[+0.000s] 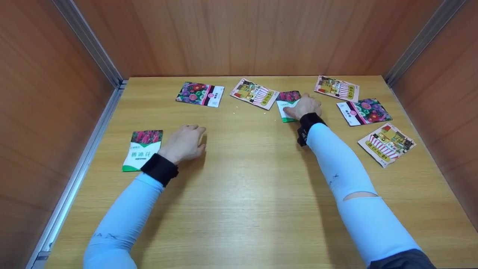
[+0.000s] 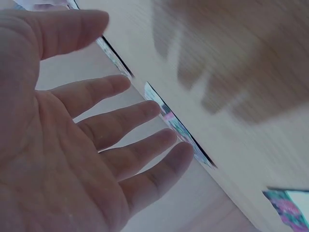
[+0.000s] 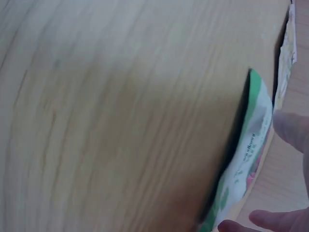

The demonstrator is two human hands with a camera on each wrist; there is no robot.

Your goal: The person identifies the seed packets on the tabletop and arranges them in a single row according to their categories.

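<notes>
My left hand (image 1: 185, 144) hovers over the table with its fingers spread and slightly bent; the palm holds nothing in the left wrist view. Beside it on the left lies a white-and-green seed packet (image 1: 143, 149) with pink flowers, partly covered by the wrist. My right hand (image 1: 304, 107) reaches to a second white-and-green seed packet (image 1: 284, 108) at the back, hiding its right side. In the right wrist view, the thumb (image 3: 292, 128) is at one edge of this packet (image 3: 246, 150) and two fingertips (image 3: 260, 220) are near its lower end, spread apart.
Two packets with dark flower pictures lie back left (image 1: 199, 94) and right (image 1: 365, 111). Three pink-edged packets with striped pictures lie at back centre (image 1: 254, 93), back right (image 1: 337, 88) and farther right (image 1: 387, 144). Wood-grain walls (image 1: 246, 37) enclose the table (image 1: 242, 209).
</notes>
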